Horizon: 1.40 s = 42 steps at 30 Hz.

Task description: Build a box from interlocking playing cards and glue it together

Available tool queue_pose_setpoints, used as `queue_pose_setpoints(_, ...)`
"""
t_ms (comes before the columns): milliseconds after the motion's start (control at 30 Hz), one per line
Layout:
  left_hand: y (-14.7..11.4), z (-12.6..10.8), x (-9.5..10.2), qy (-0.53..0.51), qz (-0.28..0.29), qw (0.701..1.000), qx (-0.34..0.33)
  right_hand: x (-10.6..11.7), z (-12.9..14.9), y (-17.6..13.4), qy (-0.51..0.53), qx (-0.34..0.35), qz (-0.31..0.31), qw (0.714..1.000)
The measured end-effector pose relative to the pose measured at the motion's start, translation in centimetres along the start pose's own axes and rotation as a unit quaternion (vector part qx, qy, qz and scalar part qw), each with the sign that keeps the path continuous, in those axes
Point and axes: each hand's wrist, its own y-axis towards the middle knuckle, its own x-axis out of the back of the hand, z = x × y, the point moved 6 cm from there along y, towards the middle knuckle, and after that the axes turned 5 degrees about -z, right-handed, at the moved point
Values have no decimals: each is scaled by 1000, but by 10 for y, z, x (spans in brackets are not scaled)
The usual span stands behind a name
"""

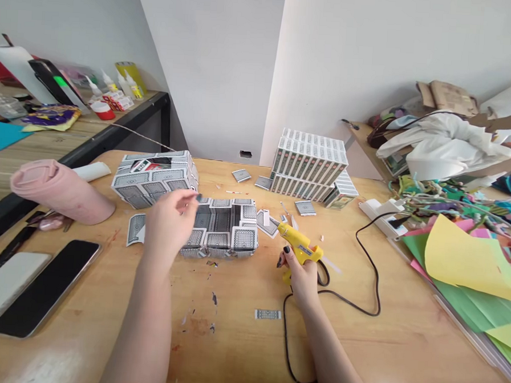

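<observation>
My right hand (303,277) grips a yellow hot glue gun (296,239), its nozzle pointing up and to the left, above the wooden table (230,350). My left hand (170,218) is raised at the left end of a box built from patterned playing cards (244,239). Its thumb and fingers are pinched together; whatever may be between them is too small or hidden to make out. Behind it stands a larger card-covered box (138,192) with a partly open top. A loose playing card (136,229) lies beside my left wrist, and other cards (266,223) lie near the nozzle.
Stacked card decks (311,160) stand against the wall. The glue gun's black cord (376,289) loops toward a white power strip (383,215). Coloured paper sheets (470,265) cover the right side. A pink roll (62,193) and a black phone (47,289) lie at left. A cut card strip (268,314) is in front.
</observation>
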Motion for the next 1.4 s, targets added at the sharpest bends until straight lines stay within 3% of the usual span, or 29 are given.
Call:
queue_pose_setpoints(67, 10, 27, 7, 19, -82, 996, 26, -2, 1, 0, -21, 12, 8, 1000)
queue_pose_setpoints(100, 14, 42, 2, 5, -71, 996, 51, -3, 1, 0, -26, 11, 13, 1000)
queue_pose_setpoints(200, 16, 75, -32, -127, 65, 979, 147, -4, -2, 0, -24, -8, 11, 1000)
queue_pose_setpoints(267, 12, 82, -49, -195, 114, 957, 182, -3, -4, 1, -16, -22, 1, 1000)
queue_pose_setpoints(433, 5, 76, -65, -261, 156, 935, 184, -3, -8, 3, -16, -23, -10, 1000)
queue_pose_setpoints(800, 4, 72, -69, -265, 154, 941, 143, 2, -2, -4, -58, -1, -18, 998)
queue_pose_setpoints(1067, -1, 75, -87, -327, 168, 917, 155, 3, -3, -8, -72, 6, -24, 997)
queue_pose_setpoints(1233, -14, 64, -91, -368, 154, 908, 131, 10, 0, -8, -33, -11, -88, 996)
queue_pose_setpoints(1400, -19, 55, -89, -388, 166, 902, 88, 11, 3, -6, -15, -4, -97, 995)
